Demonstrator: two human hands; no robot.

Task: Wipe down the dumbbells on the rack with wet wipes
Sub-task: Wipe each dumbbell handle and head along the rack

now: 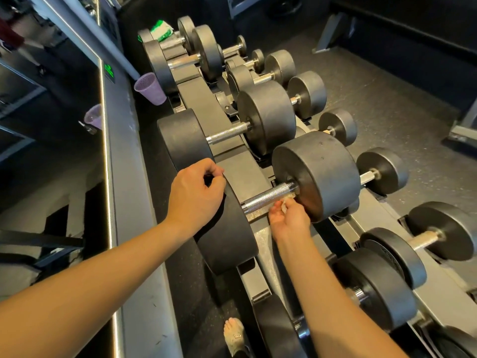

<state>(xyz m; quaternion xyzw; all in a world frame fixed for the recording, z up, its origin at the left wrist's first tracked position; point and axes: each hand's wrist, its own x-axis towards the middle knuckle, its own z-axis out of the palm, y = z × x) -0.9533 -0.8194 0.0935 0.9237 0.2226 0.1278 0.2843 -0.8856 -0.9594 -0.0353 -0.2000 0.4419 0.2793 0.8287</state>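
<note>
Centre of the frame: a large black dumbbell (317, 174) with thick round rubber heads and a knurled steel handle (268, 197), lying crosswise on the grey metal rack (240, 166). Near head (227, 228) at lower centre, far head right of centre, handle bare between them.

From the lower left, the left hand (196, 192), draped over the top rim of the near head. Fingers (214, 172) curled close together over the rim's edge, thumb tucked in against them, gripping the rubber.

From the lower right, the right hand (289, 218), turned palm up directly beneath the handle. Fingers (276, 207) bunched together and pinching a crumpled white wet wipe (287, 200). Wipe pressed against the underside of the handle at its right end, just beside the inner face of the far head, sandwiched between fingertips and steel.

Elsewhere on the rack, rows of smaller black dumbbells (265, 117) running toward the upper centre and down the right side. At the top of the frame, a green-and-white soft packet (161, 29) lying among the farthest weights. Left of the rack, upper centre-left, a ribbed purple plastic cup (151, 87), near a tall mirror (51, 125) filling the left side. At the bottom edge, a foot (233, 334) on the dark floor between rack and mirror. Upper right, dark speckled rubber floor (387, 99).
</note>
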